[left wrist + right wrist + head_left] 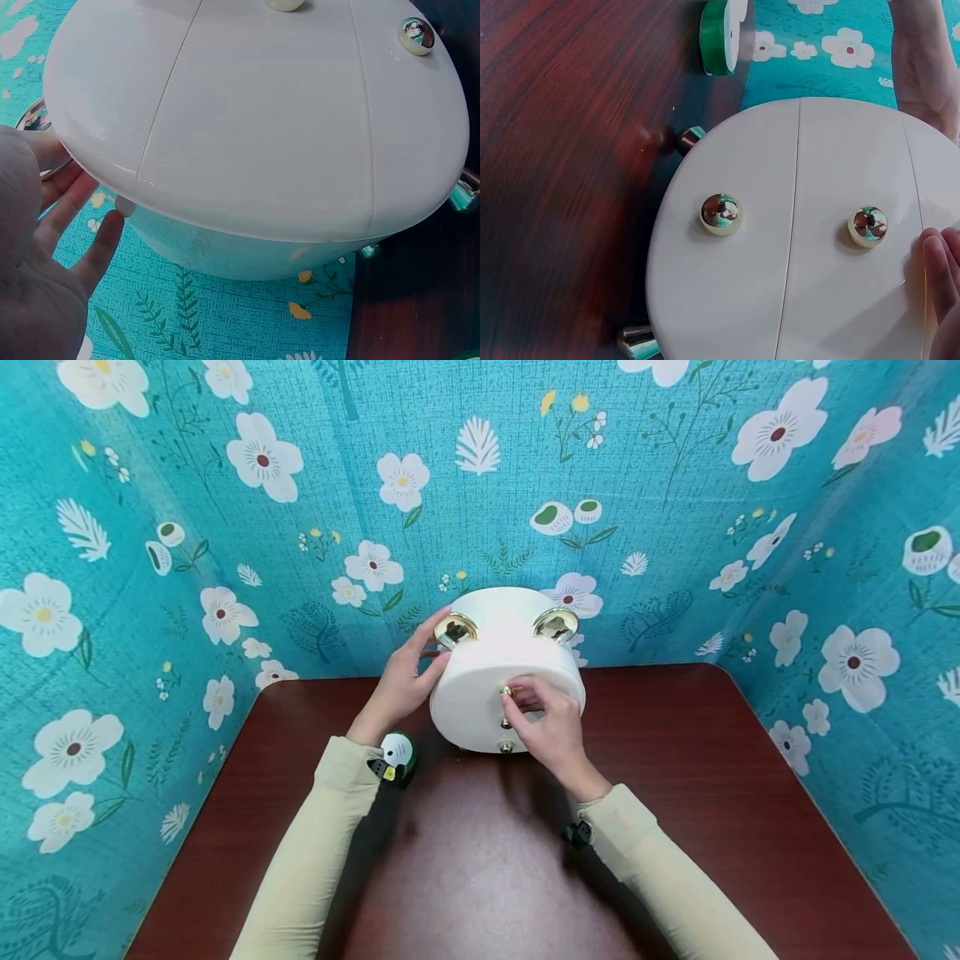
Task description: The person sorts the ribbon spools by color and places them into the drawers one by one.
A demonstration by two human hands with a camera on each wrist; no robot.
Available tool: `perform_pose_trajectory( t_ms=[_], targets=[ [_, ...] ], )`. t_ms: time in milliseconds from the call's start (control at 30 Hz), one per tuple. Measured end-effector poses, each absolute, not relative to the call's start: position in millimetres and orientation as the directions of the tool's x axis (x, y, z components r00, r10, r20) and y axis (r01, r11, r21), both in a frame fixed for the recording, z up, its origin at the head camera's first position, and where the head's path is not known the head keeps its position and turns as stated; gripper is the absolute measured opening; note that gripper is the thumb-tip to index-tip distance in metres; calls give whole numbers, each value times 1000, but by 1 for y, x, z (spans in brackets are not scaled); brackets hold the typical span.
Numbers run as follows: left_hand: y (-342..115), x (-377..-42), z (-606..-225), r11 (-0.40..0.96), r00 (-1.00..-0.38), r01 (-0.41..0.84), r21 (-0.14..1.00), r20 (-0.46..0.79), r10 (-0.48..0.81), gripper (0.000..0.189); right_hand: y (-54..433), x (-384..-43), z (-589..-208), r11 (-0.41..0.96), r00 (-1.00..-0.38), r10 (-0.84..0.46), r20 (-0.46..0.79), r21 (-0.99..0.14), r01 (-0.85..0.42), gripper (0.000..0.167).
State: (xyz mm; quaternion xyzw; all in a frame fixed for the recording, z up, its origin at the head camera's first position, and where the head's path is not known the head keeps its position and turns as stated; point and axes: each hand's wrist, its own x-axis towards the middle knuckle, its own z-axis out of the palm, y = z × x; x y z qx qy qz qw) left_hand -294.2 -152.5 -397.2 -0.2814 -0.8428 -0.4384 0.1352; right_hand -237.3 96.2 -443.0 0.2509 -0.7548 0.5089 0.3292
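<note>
A white rounded box [468,706] with drawer seams and a column of shiny gold knobs stands at the back of the table. Two gold, ear-like rings sit on its upper part. My right hand [551,722] pinches the top knob [506,691] between thumb and fingertips; in the right wrist view the two lower knobs, the middle one [868,226] and the bottom one [721,214], are untouched. With fingers mostly straight, my left hand [405,681] rests against the box's upper left side, beside the left gold ring [456,631]. In the left wrist view its fingertips touch the box's edge.
A small round green-and-white object [397,747] lies on the dark red-brown table [712,827], left of the box and near my left wrist. Short metallic feet [690,139] hold up the box. Blue floral cloth [315,485] rises behind and at both sides.
</note>
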Motion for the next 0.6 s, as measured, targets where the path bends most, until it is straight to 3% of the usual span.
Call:
perform_pose_trajectory(
  t_ms=[600],
  targets=[
    [-152,-294,-397,454,-813,581,676,463,353,64,100,-238,-440,383,-684,-86,724,-610,-694,16]
  ],
)
